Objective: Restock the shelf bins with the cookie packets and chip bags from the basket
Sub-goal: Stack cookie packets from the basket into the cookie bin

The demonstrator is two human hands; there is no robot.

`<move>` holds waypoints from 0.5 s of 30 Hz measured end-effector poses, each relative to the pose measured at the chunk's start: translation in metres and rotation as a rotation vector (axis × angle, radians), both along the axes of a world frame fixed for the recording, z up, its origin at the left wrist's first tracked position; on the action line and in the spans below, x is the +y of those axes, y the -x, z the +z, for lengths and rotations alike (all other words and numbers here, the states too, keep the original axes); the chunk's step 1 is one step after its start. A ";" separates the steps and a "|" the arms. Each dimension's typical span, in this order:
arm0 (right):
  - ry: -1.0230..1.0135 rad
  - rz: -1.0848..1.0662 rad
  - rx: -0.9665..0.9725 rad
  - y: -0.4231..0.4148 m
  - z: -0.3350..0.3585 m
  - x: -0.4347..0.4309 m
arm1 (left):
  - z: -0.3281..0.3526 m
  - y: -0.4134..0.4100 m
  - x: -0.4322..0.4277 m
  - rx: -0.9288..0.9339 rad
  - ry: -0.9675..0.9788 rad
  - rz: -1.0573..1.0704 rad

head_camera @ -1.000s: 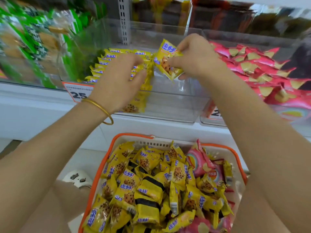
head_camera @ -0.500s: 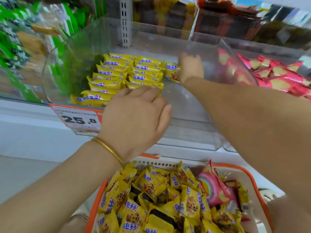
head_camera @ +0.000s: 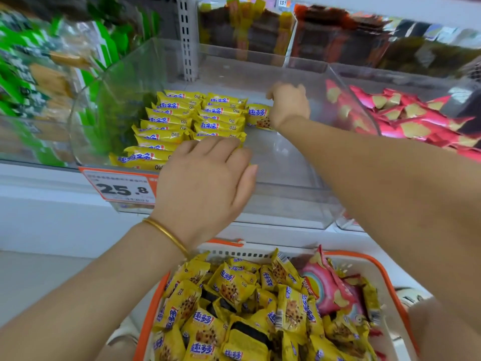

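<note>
Head view: right hand is deep in the clear bin at 12 o'clock, fingers curled, back of hand to camera. One cookie packet sits against its thumb side at 9 o'clock. Can't tell whether the thumb pinches it or it's already set down, since the contact is hidden. Left hand, bangle on the wrist, lies palm-down with fingers nearly straight on the near end of the packet rows. It holds nothing and looks to be steadying them. The rows are two neat columns filling the bin's 9 o'clock half, and the single packet is just beside them, so probably the start of a third column. The bin's 3 o'clock half is bare floor. Price tag hangs on the bin front at 8 o'clock. Progress, my read: early-to-mid. Basket at 6 o'clock is heaped with loose cookie packets, plus a few pink chip bags toward its 2 o'clock corner. Chip bin next door at 2 o'clock holds matching pink bags, and the basket's chip bags aren't moved over yet. Most of the load is left.
</note>
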State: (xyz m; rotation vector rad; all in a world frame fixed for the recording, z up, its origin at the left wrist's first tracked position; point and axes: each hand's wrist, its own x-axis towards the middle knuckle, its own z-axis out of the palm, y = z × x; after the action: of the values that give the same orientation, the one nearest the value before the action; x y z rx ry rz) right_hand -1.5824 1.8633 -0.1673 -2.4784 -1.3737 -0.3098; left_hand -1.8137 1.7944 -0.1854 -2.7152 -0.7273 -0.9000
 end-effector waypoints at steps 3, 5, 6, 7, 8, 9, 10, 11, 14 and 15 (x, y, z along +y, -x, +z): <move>-0.114 0.042 0.131 0.011 0.013 -0.014 | 0.003 0.001 -0.001 -0.033 0.012 -0.020; -0.238 0.111 0.251 0.024 0.023 -0.034 | 0.005 0.002 -0.003 -0.064 -0.023 -0.052; -0.300 0.158 0.289 0.032 0.030 -0.049 | 0.005 0.003 -0.006 -0.085 -0.055 -0.068; -0.361 0.208 0.321 0.041 0.036 -0.069 | 0.006 0.004 -0.011 -0.108 -0.088 -0.087; -0.418 0.263 0.358 0.051 0.042 -0.091 | 0.006 0.004 -0.018 -0.130 -0.115 -0.110; -0.459 0.321 0.398 0.062 0.046 -0.117 | 0.006 0.004 -0.026 -0.148 -0.133 -0.139; -0.472 0.373 0.428 0.072 0.047 -0.144 | 0.005 0.003 -0.034 -0.154 -0.140 -0.175; -0.458 0.418 0.450 0.080 0.043 -0.172 | 0.002 0.003 -0.043 -0.149 -0.140 -0.212; -0.280 0.459 0.622 0.093 0.009 -0.236 | -0.017 0.004 -0.065 -0.045 -0.101 -0.290; -0.168 0.432 0.663 0.093 -0.008 -0.248 | -0.025 0.004 -0.070 0.013 -0.077 -0.298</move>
State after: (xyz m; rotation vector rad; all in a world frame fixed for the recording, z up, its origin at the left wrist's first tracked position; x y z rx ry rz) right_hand -1.6750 1.6157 -0.1756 -1.8215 -1.4391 0.4340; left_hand -1.8179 1.7246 -0.2103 -2.8015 -0.2814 -0.9461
